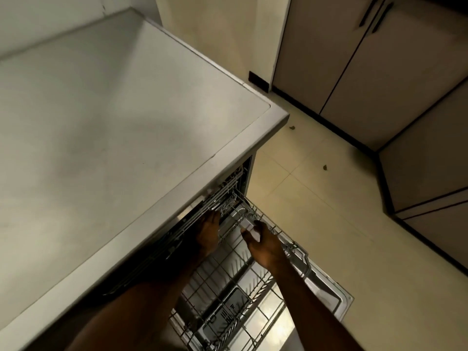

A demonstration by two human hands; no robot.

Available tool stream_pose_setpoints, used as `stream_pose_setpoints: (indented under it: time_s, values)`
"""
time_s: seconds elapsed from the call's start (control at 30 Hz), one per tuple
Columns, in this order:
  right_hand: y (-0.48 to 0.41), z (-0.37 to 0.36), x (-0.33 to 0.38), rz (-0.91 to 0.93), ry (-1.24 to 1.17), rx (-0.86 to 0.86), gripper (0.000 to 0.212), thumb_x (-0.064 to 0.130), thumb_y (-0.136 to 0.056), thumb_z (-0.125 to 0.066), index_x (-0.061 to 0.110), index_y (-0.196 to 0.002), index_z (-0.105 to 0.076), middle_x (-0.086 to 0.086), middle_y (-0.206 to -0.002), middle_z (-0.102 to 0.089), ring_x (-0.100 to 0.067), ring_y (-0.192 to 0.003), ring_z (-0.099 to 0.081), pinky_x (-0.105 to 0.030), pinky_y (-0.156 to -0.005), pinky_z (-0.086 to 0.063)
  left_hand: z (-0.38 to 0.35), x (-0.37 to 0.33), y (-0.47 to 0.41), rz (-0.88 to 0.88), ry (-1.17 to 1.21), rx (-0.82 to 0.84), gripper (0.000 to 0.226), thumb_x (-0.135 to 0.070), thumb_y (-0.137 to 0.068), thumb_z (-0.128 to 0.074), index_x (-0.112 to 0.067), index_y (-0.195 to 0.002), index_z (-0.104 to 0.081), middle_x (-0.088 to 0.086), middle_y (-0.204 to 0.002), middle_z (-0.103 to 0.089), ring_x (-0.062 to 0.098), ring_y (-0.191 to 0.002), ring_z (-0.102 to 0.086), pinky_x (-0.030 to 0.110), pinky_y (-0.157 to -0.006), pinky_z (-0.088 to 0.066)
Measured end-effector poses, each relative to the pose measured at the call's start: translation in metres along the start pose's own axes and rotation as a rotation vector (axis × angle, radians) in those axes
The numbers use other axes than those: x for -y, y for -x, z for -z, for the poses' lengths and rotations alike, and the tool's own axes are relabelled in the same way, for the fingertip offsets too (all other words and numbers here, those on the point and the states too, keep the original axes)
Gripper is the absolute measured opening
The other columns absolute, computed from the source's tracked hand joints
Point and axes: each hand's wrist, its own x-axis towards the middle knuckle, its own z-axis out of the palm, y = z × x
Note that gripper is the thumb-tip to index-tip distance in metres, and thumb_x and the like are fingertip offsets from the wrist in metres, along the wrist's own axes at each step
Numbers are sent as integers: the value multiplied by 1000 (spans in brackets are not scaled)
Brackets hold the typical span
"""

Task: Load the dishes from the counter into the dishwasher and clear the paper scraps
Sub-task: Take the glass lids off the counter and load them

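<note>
right hand (264, 245), low middle: pinching white bit (251, 229) – looks light, thin; hold by edge | left hand (208, 233): at rack (228, 196), grip unclear

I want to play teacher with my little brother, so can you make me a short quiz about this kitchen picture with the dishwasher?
1. True or false: the dishwasher door is closed.
2. Which hand pinches the small white thing at the pulled-out wire rack? A) left hand B) right hand
3. How many small dark bits lie on the floor?

Key:
1. False, it is folded down and open.
2. B.
3. Two.
</note>
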Motion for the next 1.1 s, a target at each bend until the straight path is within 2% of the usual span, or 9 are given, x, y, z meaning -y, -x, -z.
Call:
stream_pose_setpoints:
  time_s: [0.07, 0.1, 0.2, 0.3, 0.4, 0.5, 0.67, 0.83, 1.1]
  values:
    - [28, 10, 9, 125, 200, -113, 72, 61, -101, -48, 21, -158, -32, -5, -158, -45, -26, -144, -44, -41, -117, -38, 22, -12, 30, -70, -116, -20, 82, -23, -82, -80, -15, -153, -40, 9, -155, -45, 30, -137, -50, 45, -105, -50]
    - [41, 17, 14, 156, 284, -161, 73, 64, -101, -44, 21, -158, -31, -6, -158, -44, -27, -145, -42, -45, -119, -37, 38, -21, 49, -94, -143, -15, 82, -30, -85, -76, -16, -156, -36, 6, -158, -41, 28, -141, -45, 46, -109, -46]
    - [82, 36, 29, 233, 486, -244, 76, 66, -103, -29, 18, -162, -22, -8, -168, -25, -28, -155, -23, -46, -127, -19, 78, -40, 94, -124, -169, 3, 78, -41, -100, -53, -20, -163, -11, 1, -170, -14, 24, -155, -19, 46, -121, -30]
    - [125, 57, 43, 294, 616, -301, 81, 71, -101, -13, 21, -164, -9, -5, -173, -3, -24, -159, -2, -46, -129, -4, 124, -53, 145, -186, -145, 31, 79, -55, -104, -34, -24, -161, 10, -3, -171, 9, 19, -158, 4, 48, -126, -17]
    - [171, 74, 60, 375, 686, -363, 81, 73, -100, -8, 25, -165, 0, -2, -172, 11, -21, -158, 12, -48, -128, 3, 168, -64, 206, -281, -108, -117, 83, -72, -100, -21, -24, -162, 9, -5, -170, 13, 17, -157, 11, 44, -126, -11]
    - [212, 85, 78, 455, 715, -405, 80, 74, -101, -9, 28, -164, 4, 1, -171, 16, -19, -157, 19, -49, -128, 5, 213, -73, 266, -289, -145, -251, 86, -77, -98, -16, -25, -162, 10, -4, -169, 19, 16, -155, 21, 42, -127, 2]
    - [267, 79, 117, 590, 698, -399, 82, 76, -99, -7, 28, -164, 5, 2, -171, 16, -16, -156, 22, -45, -127, 9, 269, -64, 347, -154, -100, -388, 86, -78, -98, -18, -29, -162, 11, -7, -169, 20, 15, -154, 22, 44, -127, 5]
    - [310, 42, 169, 762, 678, -340, 81, 73, -102, -16, 27, -165, 6, 4, -171, 19, -13, -156, 22, -45, -128, 8, 299, -25, 420, 27, -26, -454, 86, -80, -96, -14, -30, -161, 14, -11, -167, 24, 10, -151, 29, 43, -127, 10]
    - [351, -54, 257, 930, 745, -195, 79, 78, -98, -7, 35, -164, 5, 5, -170, 23, -13, -154, 29, -47, -127, 12, 338, 80, 515, 322, 24, -604, 88, -82, -93, -17, -34, -162, 8, -11, -168, 21, 10, -153, 26, 44, -127, 8]
